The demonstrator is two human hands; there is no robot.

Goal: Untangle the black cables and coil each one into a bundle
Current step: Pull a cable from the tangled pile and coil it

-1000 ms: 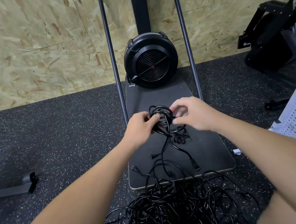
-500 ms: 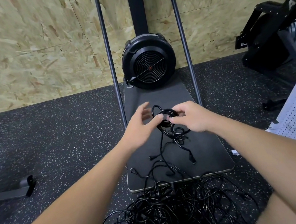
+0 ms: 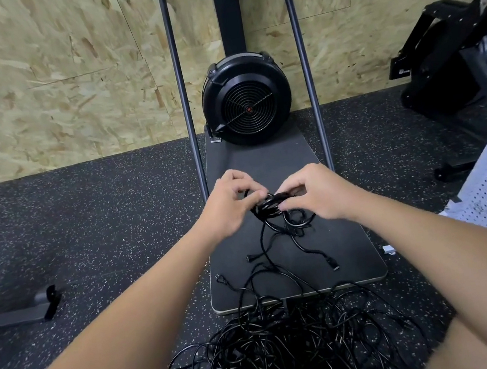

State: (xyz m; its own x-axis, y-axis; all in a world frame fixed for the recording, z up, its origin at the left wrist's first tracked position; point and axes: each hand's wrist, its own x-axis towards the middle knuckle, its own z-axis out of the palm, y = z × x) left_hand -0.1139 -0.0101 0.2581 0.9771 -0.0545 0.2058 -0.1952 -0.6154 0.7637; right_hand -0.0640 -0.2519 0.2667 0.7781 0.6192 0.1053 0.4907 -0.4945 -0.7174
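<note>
While both hands meet over the dark platform (image 3: 351,250) of the fan machine, the small coil (image 3: 272,203) of black cable sits exactly between them, held up a little above the platform surface. The left hand (image 3: 230,207) comes from the left side and its fingers (image 3: 247,188) are curled, the thumb and first fingers pinching the left edge of the coil. The right hand (image 3: 317,195) comes from the right side, fingers also curled, and it pinches the right edge of the same coil. So both hands are equally near; neither one must reach.

The coil lies nearly flat, seen almost from its edge, and its longer direction goes from left to right, from one hand to the other. From under it, the loose tail of the cable (image 3: 266,244) hangs down and toward the person, with a plug end (image 3: 333,264) lying on the platform. More strands run on to the big tangled pile (image 3: 294,351) on the speckled floor (image 3: 83,225), close to the person's knees.

I think the important relation is this: the free cable leaves the coil from below and on the near side, so the next loop must be pulled up from there. Which strand belongs to this coil I cannot tell, because several cross each other under the hands. Most of the task seems not done yet, the pile is large.
</note>
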